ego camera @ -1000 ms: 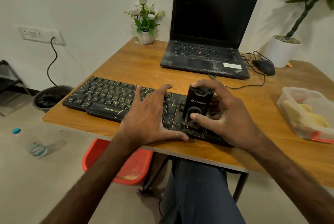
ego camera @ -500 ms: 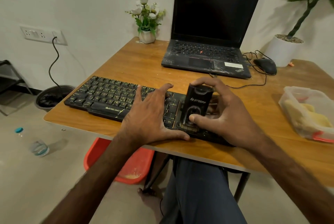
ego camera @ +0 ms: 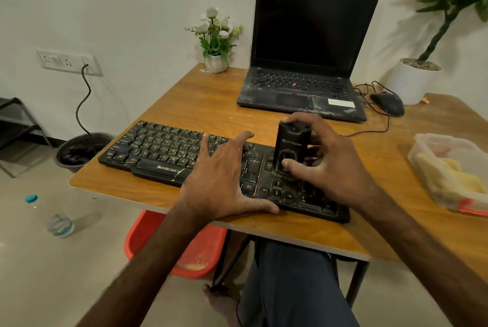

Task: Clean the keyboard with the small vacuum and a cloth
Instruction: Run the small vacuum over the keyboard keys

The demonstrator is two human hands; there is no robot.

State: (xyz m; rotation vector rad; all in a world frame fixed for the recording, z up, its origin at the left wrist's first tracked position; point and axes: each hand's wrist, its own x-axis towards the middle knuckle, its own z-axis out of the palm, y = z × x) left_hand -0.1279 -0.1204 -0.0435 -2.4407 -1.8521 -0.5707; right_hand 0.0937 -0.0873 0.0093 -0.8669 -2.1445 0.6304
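Two hands on a black, dusty Zebronics keyboard (ego camera: 158, 149), its long axis roughly 9 to 3 o'clock along the wooden desk (ego camera: 211, 104). The left hand (ego camera: 219, 181) lies flat with fingers spread, pressing the keys. The right hand (ego camera: 335, 165) grips a boxy black small vacuum (ego camera: 291, 147), upright, its lower end on the keys at 12 o'clock of the arrow cluster. A yellow cloth (ego camera: 454, 178) sits in a clear tub (ego camera: 422, 141) at 3 o'clock.

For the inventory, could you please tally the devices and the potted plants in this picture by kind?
Keyboard: 1
Vacuum: 1
Laptop: 1
Mouse: 1
Potted plants: 2, the flowers and the tall plant
Total: 6
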